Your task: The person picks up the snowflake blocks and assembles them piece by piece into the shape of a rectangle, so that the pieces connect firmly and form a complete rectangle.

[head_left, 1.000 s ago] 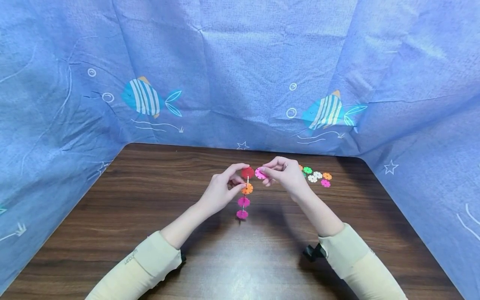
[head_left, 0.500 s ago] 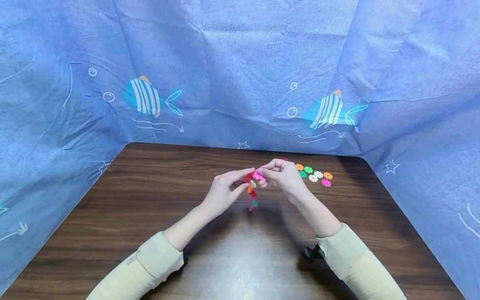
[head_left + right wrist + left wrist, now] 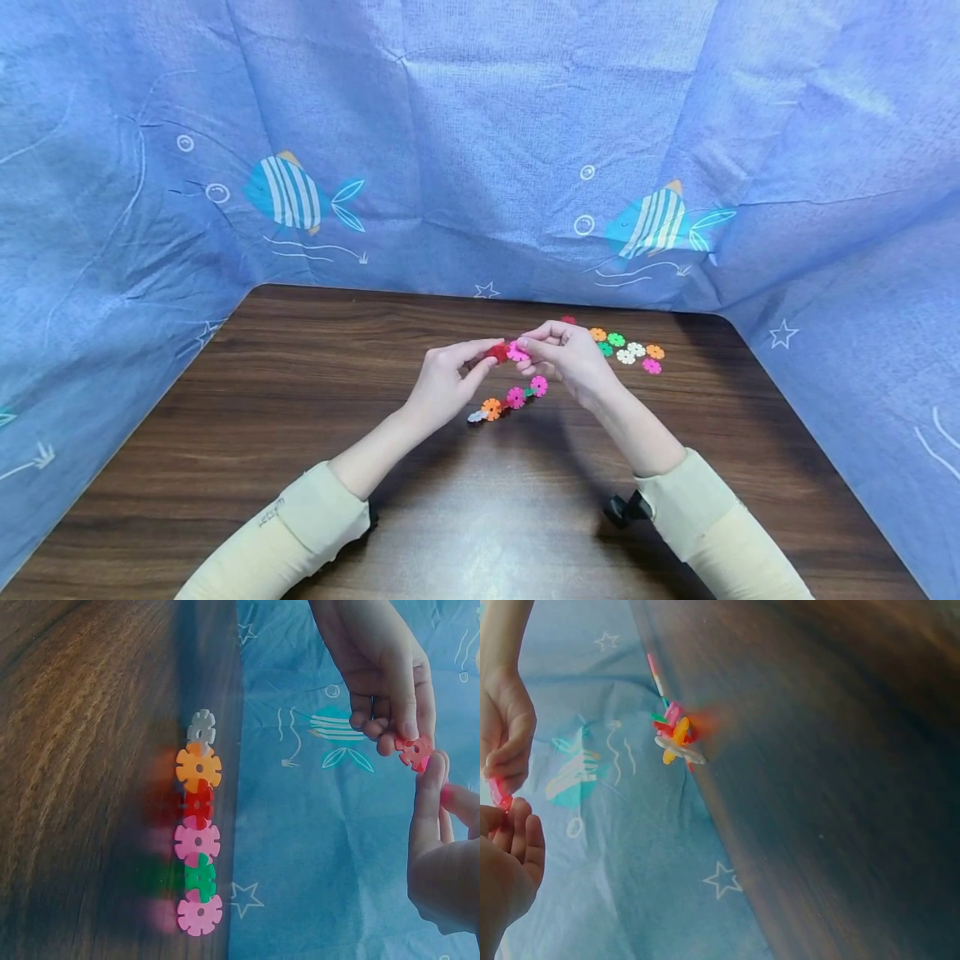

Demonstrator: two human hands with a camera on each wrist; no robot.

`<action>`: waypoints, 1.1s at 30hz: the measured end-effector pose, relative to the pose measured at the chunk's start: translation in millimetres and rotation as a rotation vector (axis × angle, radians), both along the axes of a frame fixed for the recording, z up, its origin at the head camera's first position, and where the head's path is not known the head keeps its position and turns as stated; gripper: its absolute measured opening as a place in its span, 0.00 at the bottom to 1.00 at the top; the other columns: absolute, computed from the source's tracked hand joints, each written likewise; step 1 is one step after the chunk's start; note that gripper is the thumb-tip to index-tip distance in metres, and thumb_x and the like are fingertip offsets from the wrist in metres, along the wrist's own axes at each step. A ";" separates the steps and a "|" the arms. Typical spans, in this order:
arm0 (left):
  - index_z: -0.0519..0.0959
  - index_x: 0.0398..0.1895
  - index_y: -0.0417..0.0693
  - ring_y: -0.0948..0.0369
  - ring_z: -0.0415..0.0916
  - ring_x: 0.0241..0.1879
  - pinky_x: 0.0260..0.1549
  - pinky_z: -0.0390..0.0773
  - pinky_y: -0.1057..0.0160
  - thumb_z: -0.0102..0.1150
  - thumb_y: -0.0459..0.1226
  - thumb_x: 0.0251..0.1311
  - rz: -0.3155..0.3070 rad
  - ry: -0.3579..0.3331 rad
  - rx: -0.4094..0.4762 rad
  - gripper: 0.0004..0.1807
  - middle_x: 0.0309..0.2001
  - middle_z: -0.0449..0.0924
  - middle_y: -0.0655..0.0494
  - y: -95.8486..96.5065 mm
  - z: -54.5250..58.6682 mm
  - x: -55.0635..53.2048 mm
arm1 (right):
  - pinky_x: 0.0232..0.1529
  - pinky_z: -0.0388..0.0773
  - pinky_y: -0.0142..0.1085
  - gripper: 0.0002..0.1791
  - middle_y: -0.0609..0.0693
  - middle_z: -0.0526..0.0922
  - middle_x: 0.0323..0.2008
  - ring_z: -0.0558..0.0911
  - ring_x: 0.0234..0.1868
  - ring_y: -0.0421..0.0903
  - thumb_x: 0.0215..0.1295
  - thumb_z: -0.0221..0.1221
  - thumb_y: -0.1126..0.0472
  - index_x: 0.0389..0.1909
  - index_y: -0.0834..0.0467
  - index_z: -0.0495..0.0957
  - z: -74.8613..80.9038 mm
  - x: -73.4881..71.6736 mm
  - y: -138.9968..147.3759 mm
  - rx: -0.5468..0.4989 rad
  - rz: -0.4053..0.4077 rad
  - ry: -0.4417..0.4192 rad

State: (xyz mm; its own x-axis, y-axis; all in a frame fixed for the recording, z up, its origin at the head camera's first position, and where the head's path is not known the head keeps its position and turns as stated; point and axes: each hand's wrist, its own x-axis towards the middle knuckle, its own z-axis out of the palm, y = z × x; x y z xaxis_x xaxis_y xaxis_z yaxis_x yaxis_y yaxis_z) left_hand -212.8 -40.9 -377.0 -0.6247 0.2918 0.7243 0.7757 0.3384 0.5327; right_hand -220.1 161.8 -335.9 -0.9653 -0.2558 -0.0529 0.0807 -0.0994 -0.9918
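My left hand (image 3: pixel 442 377) pinches a red snowflake disc (image 3: pixel 497 354) between thumb and fingers. Facing it, my right hand (image 3: pixel 572 357) pinches a pink snowflake disc (image 3: pixel 517 351). The two discs meet edge to edge, partly covered by fingertips; in the right wrist view the red disc (image 3: pixel 414 753) shows its notched rim and centre hole. Below the hands, apart from both, is a chain of interlocked discs on the table: a white disc (image 3: pixel 201 729), an orange disc (image 3: pixel 199 768), then red, pink, green and pink discs in a row.
Loose snowflake discs, among them a green disc (image 3: pixel 616 340) and a white disc (image 3: pixel 626 357), lie scattered at the back right of the dark wooden table (image 3: pixel 315 400). A blue fish-print cloth (image 3: pixel 480 167) hangs behind and beside the table.
The chain, earlier hanging from the red disc at the left hand, has come off and dropped onto the table. The right hand's pink disc has moved left against the red one.
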 end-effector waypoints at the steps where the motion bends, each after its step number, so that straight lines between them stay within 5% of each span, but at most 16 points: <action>1: 0.82 0.46 0.43 0.67 0.75 0.23 0.22 0.76 0.69 0.62 0.32 0.58 0.004 0.000 -0.001 0.12 0.31 0.85 0.53 -0.1 -0.5 -0.3 | 0.35 0.82 0.37 0.03 0.52 0.85 0.27 0.83 0.25 0.42 0.61 0.61 0.67 0.34 0.64 0.77 -0.3 0.1 0.0 -0.001 0.002 0.000; 12: 0.84 0.36 0.43 0.69 0.72 0.19 0.20 0.75 0.66 0.65 0.33 0.56 0.051 -0.002 -0.053 0.06 0.28 0.85 0.56 0.2 -1.4 1.7 | 0.30 0.82 0.35 0.03 0.51 0.85 0.26 0.82 0.22 0.41 0.61 0.60 0.67 0.34 0.64 0.77 -4.6 2.4 -3.2 0.051 -0.023 0.015; 22: 0.84 0.34 0.41 0.70 0.67 0.16 0.17 0.68 0.74 0.66 0.33 0.54 0.066 0.040 -0.067 0.06 0.28 0.86 0.55 2.1 -1.6 2.9 | 0.32 0.82 0.40 0.04 0.51 0.86 0.29 0.83 0.21 0.42 0.62 0.59 0.68 0.33 0.65 0.75 -5.1 7.1 -6.9 0.061 -0.074 0.014; 33: 0.79 0.35 0.45 0.68 0.79 0.25 0.23 0.77 0.69 0.64 0.33 0.56 0.017 -0.068 -0.070 0.05 0.29 0.86 0.55 0.6 -2.7 4.2 | 0.32 0.82 0.38 0.13 0.51 0.85 0.28 0.84 0.24 0.44 0.64 0.60 0.63 0.43 0.68 0.73 -15.0 3.8 -0.5 0.065 0.025 0.041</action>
